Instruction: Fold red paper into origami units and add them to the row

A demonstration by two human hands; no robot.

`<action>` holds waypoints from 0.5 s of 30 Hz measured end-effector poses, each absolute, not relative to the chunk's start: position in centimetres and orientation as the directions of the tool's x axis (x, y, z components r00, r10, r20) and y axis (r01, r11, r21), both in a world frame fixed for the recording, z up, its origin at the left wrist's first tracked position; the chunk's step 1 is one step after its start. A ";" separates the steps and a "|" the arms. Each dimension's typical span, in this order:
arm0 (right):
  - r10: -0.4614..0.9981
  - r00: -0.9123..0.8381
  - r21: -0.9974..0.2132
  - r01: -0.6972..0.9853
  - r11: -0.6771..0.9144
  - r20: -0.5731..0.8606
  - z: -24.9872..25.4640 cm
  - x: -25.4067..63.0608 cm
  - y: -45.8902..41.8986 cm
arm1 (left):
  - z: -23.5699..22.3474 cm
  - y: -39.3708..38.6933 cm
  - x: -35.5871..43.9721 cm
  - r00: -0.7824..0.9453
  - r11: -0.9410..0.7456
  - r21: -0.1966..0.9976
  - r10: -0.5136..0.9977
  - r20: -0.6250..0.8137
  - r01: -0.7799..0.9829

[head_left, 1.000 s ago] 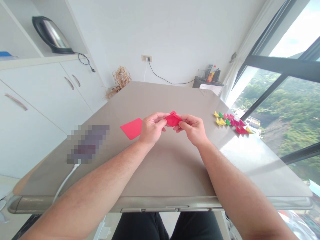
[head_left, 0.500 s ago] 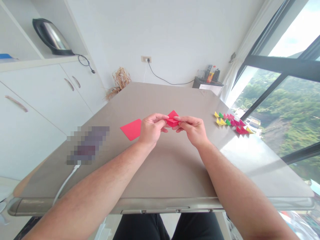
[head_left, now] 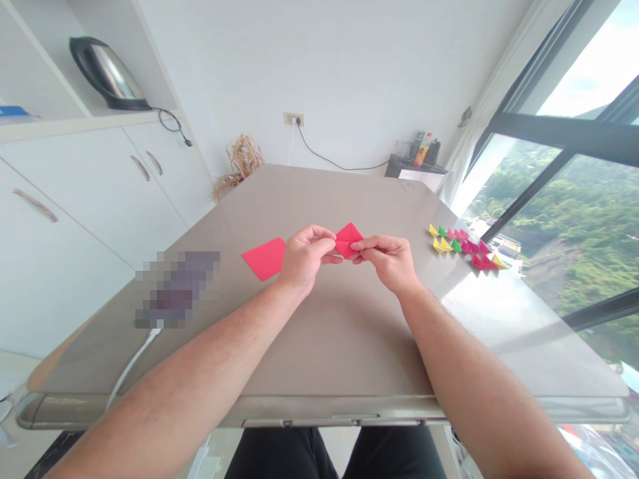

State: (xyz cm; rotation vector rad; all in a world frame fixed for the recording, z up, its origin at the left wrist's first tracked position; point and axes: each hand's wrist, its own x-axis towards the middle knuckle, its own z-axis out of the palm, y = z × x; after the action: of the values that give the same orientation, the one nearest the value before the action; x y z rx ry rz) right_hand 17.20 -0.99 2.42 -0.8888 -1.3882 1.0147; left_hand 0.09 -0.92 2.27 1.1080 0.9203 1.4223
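A small red piece of folded paper (head_left: 350,234), diamond-shaped with creases meeting at its middle, is held above the table between my two hands. My left hand (head_left: 305,258) pinches its left corner between thumb and fingers. On the right side, my right hand (head_left: 390,258) grips it with the thumb on top and fingers beneath. Flat on the table, partly behind my left hand, lies a red sheet of paper (head_left: 263,258). Several small folded paper boats (head_left: 469,247) in yellow, green, pink and red stand in rows at the right.
A blurred-out device (head_left: 177,289) with a white cable (head_left: 132,366) lies on the left of the grey table (head_left: 329,346). Cabinets with a kettle (head_left: 107,73) stand at the left; a window (head_left: 564,179) is at the right. Bottles (head_left: 422,150) stand beyond the far edge.
The red folded paper has turned and its face shows flatter, with its inner creases more visible. My right thumb has shifted slightly down and right; my left fingers have moved a little.
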 end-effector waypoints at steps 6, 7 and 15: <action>0.927 -0.093 -0.931 -0.001 0.365 0.364 2.6 17.1 -1.3 | 2.0 -0.8 0.4 -0.064 -0.216 0.953 0.976 0.208 -0.210; 0.929 -0.093 -0.934 -0.018 0.357 0.357 2.6 16.9 -1.3 | 1.9 -0.8 0.4 -0.067 -0.226 0.952 0.974 0.217 -0.205; 0.969 -0.053 -0.968 0.055 0.243 0.241 2.0 16.4 -0.9 | 1.2 -0.7 0.3 -0.057 -0.327 0.943 0.944 0.324 -0.064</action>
State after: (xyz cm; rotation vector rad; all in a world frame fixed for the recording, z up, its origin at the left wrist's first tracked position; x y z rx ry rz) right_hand 16.40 -0.92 2.05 -1.0476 -1.3932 1.0286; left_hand 0.27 -0.71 1.18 1.3703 1.0122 1.5181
